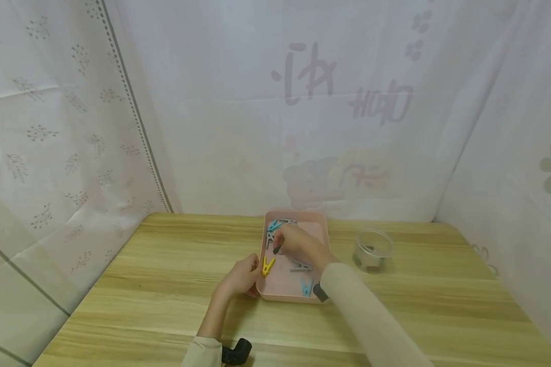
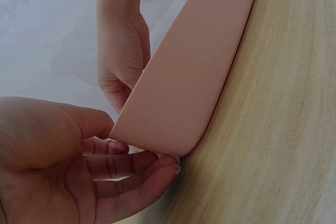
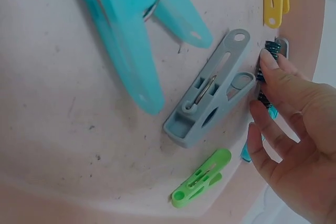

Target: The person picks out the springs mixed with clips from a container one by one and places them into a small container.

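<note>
A shallow pink tray (image 1: 288, 298) holds several clothespins. My left hand (image 1: 242, 275) holds the tray's near left side, thumb at the rim and fingers against the outer wall in the left wrist view. Reaching into the tray, my right hand (image 1: 294, 240) pinches a small dark ridged piece (image 3: 271, 51) between thumb and fingers; its exact kind I cannot tell. A yellow clothespin (image 1: 268, 266) leans at the left wall. Nearer the middle lie a grey clothespin (image 3: 207, 90), a light blue clothespin (image 3: 123, 30) and a green clothespin (image 3: 201, 178).
A clear round tub (image 1: 362, 260) with a few dark pieces inside stands right of the tray on the wooden table (image 1: 174, 265). White printed curtains (image 1: 220, 127) hang behind and at both sides. The tray sits close to the back edge.
</note>
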A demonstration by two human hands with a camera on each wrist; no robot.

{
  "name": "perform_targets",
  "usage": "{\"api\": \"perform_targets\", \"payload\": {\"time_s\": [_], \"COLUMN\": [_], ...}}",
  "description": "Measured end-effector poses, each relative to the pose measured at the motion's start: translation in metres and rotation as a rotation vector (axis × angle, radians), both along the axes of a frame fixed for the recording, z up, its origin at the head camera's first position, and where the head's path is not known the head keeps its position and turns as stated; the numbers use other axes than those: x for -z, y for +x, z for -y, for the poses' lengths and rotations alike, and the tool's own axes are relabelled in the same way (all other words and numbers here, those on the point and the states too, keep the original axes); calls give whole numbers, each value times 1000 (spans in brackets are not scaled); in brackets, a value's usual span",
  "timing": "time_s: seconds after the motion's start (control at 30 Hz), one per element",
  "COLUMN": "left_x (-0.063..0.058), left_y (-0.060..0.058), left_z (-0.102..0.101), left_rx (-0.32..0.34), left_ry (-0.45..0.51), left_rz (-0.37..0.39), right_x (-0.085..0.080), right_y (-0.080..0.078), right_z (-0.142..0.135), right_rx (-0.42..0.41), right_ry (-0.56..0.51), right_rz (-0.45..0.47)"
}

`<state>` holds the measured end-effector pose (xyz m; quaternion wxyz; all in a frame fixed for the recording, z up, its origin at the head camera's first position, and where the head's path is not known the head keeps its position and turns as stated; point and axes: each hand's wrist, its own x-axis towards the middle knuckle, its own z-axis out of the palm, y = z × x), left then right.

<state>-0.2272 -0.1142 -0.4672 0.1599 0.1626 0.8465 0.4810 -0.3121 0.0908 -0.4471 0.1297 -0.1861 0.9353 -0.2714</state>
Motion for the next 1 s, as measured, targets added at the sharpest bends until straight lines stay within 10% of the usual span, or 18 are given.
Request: {"api": "perform_targets", "payload": {"time_s": [1.0], "left_x": [0], "left_y": [0], "left_z": [0], "left_rx": [-3], "left_ry": [-12], "left_rz": [-12], "right_x": [-16], "right_y": [-3], "right_z": [-9], "right_rx": [-59], "right_ry": [76], "right_rz": [-51]}}
